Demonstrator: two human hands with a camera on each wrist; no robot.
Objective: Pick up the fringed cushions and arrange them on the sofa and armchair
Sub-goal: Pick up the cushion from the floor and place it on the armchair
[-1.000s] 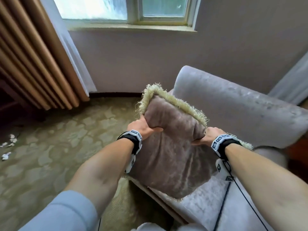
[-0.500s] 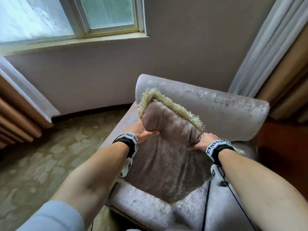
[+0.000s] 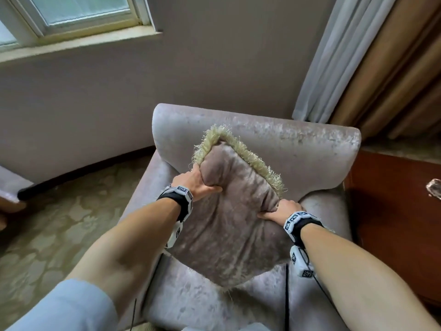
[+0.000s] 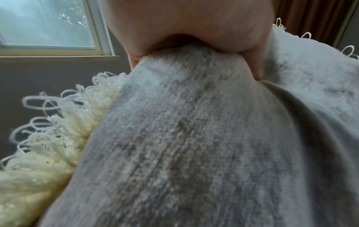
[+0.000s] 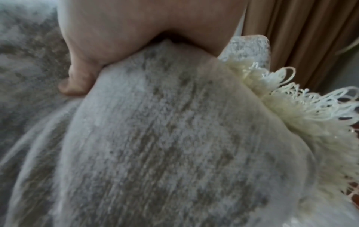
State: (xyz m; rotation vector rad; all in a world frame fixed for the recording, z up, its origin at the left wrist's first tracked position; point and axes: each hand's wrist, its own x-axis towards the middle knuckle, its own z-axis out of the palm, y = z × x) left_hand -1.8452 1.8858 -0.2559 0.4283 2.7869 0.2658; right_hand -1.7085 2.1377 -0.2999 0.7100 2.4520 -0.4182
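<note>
A person holds a fringed cushion (image 3: 235, 225) over the seat of a grey velvet armchair (image 3: 310, 154) at the centre of the head view, its pale looped fringe (image 3: 250, 155) running along the upper edge against the chair's backrest. The left hand (image 3: 194, 182), left of centre, grips the cushion's upper left side, thumb pressed into the front face and the fingers hidden behind the fabric. The right hand (image 3: 282, 211), right of centre, clamps the upper right side in the same way, its fingers out of sight behind the cushion. The cushion's lowest corner points down toward the seat; whether it touches the seat cannot be told.

The left wrist view is almost filled by bunched grey velvet, with the thumb (image 4: 254, 66) curled over a fold at top centre and cream fringe loops at lower left; the other fingers are covered. The right wrist view, blurred, shows the thumb (image 5: 75, 81) at upper left dug into the fabric and fringe at right.

A window (image 3: 78, 17) is cut off at the upper left of the head view, curtains (image 3: 372, 63) hang at upper right, patterned carpet (image 3: 52, 223) lies at lower left, and a dark wooden surface (image 3: 391, 211) at the right edge carries a small object too cropped to identify. Both forearms and a light blue sleeve (image 3: 66, 306) enter from the bottom.
</note>
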